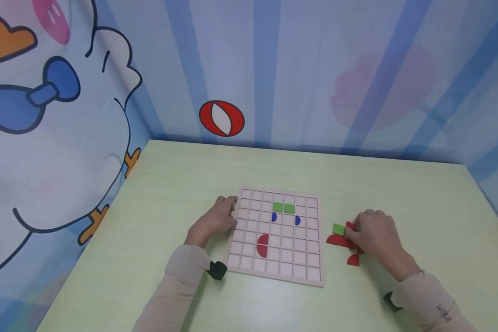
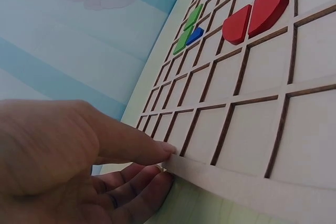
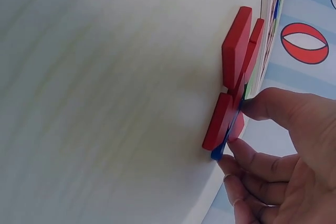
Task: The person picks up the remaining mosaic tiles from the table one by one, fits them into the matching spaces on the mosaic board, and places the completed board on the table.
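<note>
A pale wooden grid board (image 1: pixel 288 255) lies flat in the middle of the table. Two green squares (image 1: pixel 278 207), two small blue rounded pieces (image 1: pixel 297 220) and two red quarter-circle pieces (image 1: pixel 263 239) sit in its cells. My left hand (image 1: pixel 216 218) grips the board's left edge, thumb on the rim (image 2: pixel 226 179) and fingers beside and below it. To the right of the board, my right hand (image 1: pixel 375 230) is over a cluster of loose red pieces (image 1: pixel 336 240). Its thumb and fingers pinch a blue piece (image 3: pixel 216 153) there, partly hidden by red ones.
A loose green square (image 1: pixel 338 229) lies at the cluster's left, and a red quarter-circle (image 1: pixel 353 260) sits apart, nearer me. Behind the pale table (image 1: pixel 182 175) stands a blue striped wall (image 1: pixel 290 92); another wall with a cartoon figure (image 1: pixel 66 161) runs along the left.
</note>
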{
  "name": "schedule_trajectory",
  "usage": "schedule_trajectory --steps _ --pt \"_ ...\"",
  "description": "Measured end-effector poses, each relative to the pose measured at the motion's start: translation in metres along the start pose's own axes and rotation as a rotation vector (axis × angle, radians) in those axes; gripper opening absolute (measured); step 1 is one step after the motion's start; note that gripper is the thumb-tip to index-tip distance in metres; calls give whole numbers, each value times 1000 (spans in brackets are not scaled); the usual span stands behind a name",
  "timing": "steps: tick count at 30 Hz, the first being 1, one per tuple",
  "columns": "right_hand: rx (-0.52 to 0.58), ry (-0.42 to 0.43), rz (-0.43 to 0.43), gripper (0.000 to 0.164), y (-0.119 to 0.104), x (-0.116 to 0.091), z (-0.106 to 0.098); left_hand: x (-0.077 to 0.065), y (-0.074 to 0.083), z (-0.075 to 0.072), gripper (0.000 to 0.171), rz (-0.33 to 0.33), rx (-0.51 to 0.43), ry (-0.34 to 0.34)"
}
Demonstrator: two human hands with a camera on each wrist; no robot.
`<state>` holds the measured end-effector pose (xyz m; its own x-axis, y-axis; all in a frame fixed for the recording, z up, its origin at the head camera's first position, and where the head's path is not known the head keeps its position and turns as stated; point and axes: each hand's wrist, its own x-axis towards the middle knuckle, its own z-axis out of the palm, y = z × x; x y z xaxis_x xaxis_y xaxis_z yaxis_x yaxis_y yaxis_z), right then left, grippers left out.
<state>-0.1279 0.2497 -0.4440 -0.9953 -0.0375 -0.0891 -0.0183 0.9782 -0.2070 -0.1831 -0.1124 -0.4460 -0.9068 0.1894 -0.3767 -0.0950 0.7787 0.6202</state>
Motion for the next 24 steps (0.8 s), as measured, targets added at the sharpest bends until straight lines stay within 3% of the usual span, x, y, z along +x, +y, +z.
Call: schedule_trajectory --steps 14,24 --pt "-1 48 -36 27 2 -1 -6 -4 3 -2 68 10 36 -5" --pt "35 61 -35 33 -16 -7 -18 -9 5 -5 67 37 25 1"
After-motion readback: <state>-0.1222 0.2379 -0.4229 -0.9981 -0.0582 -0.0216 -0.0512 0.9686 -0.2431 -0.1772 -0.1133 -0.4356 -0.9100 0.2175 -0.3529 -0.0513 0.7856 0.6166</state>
